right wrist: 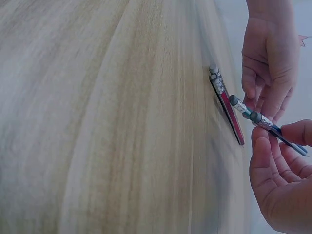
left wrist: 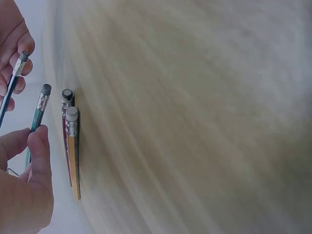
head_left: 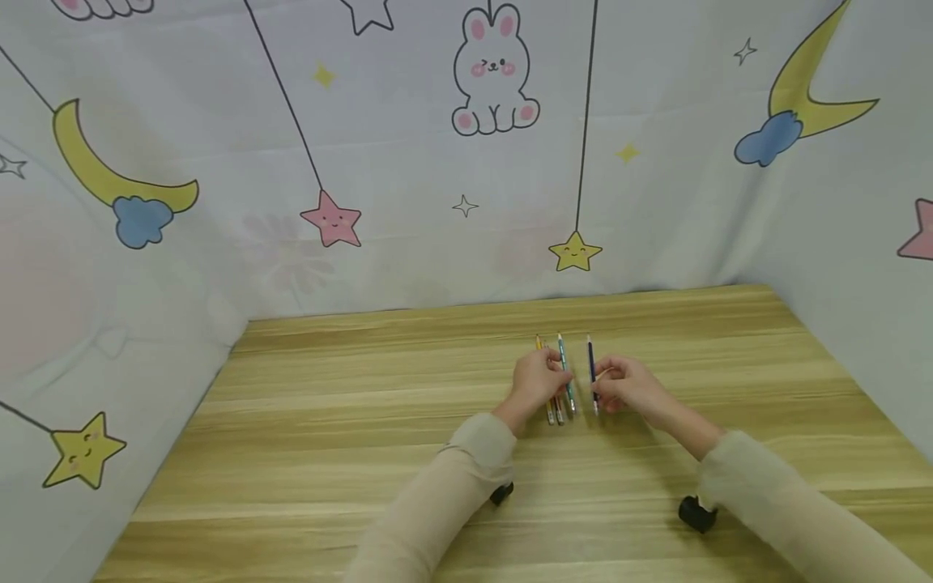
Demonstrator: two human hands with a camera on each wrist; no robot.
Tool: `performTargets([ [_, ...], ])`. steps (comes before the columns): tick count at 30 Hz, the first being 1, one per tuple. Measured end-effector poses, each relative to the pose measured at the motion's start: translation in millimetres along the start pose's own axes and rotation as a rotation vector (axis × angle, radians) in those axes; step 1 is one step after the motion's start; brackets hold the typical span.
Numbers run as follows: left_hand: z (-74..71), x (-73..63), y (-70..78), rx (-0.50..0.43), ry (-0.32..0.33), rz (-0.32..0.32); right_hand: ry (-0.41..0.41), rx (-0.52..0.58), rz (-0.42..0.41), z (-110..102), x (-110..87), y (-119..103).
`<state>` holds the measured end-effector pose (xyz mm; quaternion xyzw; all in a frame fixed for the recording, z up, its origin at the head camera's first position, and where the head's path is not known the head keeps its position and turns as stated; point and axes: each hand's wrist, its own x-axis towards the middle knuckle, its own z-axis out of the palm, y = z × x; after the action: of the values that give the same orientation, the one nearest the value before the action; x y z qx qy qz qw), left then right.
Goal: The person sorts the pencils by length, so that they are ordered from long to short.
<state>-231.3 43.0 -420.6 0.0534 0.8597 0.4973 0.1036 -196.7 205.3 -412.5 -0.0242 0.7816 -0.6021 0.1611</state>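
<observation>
My left hand (head_left: 537, 380) pinches a teal pencil (head_left: 563, 356) between thumb and fingers, its eraser end toward me. To its right, my right hand (head_left: 628, 384) pinches a dark blue pencil (head_left: 591, 356), eraser end also nearest me. In the left wrist view, both held pencils look raised off the table. Under and beside the left hand, a yellow pencil (left wrist: 73, 146) and a dark red pencil (left wrist: 66, 122) lie side by side on the table; the left hand partly covers them in the head view.
The wood-grain table (head_left: 328, 405) spreads around both hands. A white cloth (head_left: 408, 162) printed with stars, moons and a rabbit hangs behind it and along both sides. Black wrist devices (head_left: 697, 514) sit below the sleeves.
</observation>
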Motion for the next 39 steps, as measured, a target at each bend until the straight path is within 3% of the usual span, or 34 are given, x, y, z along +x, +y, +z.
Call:
performTargets([
  [11,10.1,5.6,0.9,0.182,0.047,0.043,0.018,0.002,0.013,-4,-3.3,1],
  [22,18.7,4.4,4.6,0.294,0.043,0.085,0.018,0.011,0.017,-7,-5.9,1],
  [32,20.9,3.8,7.5,0.571,0.03,0.198,0.021,0.008,0.027,-9,-5.3,5],
  [39,18.7,4.5,8.0,0.641,-0.028,0.172,0.028,0.002,0.02,-10,-5.3,6],
])
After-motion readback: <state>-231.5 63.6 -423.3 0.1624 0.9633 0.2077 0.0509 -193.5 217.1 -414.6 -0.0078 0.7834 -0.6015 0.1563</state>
